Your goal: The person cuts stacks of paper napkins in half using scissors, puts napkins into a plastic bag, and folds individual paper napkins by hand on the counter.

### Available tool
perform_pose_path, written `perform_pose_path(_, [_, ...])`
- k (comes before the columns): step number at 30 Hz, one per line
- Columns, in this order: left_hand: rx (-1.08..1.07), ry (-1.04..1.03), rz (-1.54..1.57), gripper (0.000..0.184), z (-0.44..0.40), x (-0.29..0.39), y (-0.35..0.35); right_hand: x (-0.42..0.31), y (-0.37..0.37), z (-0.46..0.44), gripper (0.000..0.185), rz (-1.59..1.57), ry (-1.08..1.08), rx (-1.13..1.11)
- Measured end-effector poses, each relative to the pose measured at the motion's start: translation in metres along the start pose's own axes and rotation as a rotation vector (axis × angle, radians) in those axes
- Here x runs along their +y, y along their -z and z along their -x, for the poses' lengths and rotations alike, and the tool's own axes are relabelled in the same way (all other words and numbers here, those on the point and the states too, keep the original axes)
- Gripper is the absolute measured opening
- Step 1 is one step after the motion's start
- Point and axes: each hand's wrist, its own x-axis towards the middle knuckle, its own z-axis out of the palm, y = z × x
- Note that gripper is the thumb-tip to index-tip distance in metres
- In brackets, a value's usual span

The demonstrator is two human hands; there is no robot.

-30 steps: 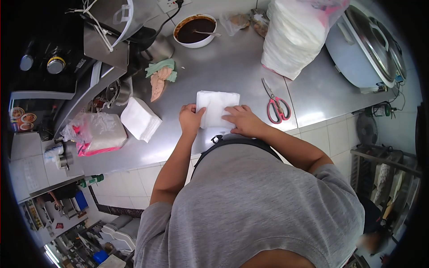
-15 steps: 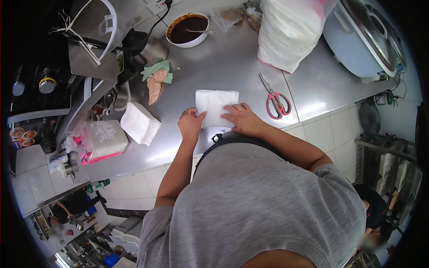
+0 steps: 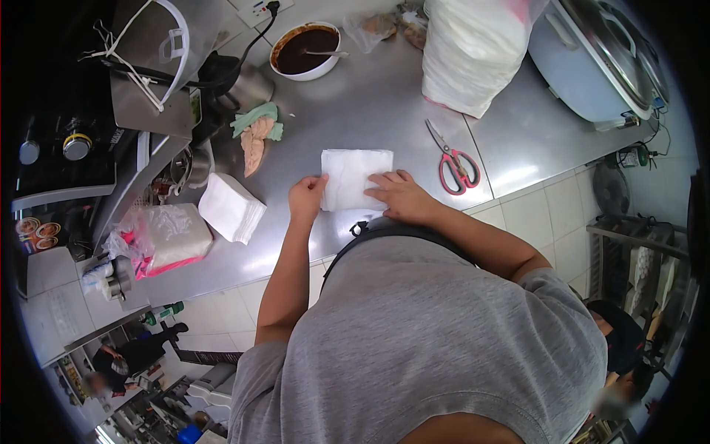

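A squared stack of white paper napkins (image 3: 345, 180) lies flat on the steel counter close to my waist. My left hand (image 3: 306, 198) is at the left edge of this stack, its fingers curled and thumb and forefinger pinching the edge. Across the right part of the stack rests my right hand (image 3: 401, 195), fingers spread out and pressing lightly on the top sheet. A second pile of white napkins (image 3: 231, 209) sits to the left of my left hand. To the right of my right hand lie scissors (image 3: 453, 164) with red and black handles, blades partly apart.
A packet of napkins in plastic (image 3: 174, 237) lies at far left. Crumpled green and pink cloths (image 3: 255, 137), a bowl of dark sauce (image 3: 304, 50) with a spoon, a large white bag (image 3: 473, 55) and a lidded cooker (image 3: 584, 66) stand farther back. Other people are at both lower sides.
My left hand has slid left, its thumb leaving the top of the stack for the left edge. My right hand stays on the napkins. A person at lower left has shifted posture.
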Motion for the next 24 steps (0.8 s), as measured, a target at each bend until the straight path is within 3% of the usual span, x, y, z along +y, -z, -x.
perform_pose_path(8, [0.063,-0.254,-0.146,0.026,0.012,-0.013,-0.004,0.000,-0.004,0.001,0.062,0.005,0.002,0.023])
perform_pose_path(11, [0.084,-0.263,-0.107,0.026,0.003,-0.015,-0.007,0.000,-0.006,0.002,0.062,0.029,-0.005,0.026])
perform_pose_path(14, [0.071,-0.146,-0.003,0.029,-0.004,-0.027,-0.014,0.000,-0.005,0.003,0.059,0.030,-0.007,0.021])
perform_pose_path(20, [-0.012,-0.049,0.093,0.032,0.004,-0.012,-0.005,-0.003,-0.005,-0.004,0.037,-0.093,-0.057,0.092])
perform_pose_path(23, [-0.066,-0.186,-0.130,0.032,0.008,-0.013,0.002,0.000,-0.012,-0.008,0.022,-0.047,-0.035,0.181])
perform_pose_path(24, [-0.119,-0.125,-0.128,0.032,0.012,-0.009,0.007,-0.001,-0.009,-0.009,0.019,-0.056,-0.039,0.176])
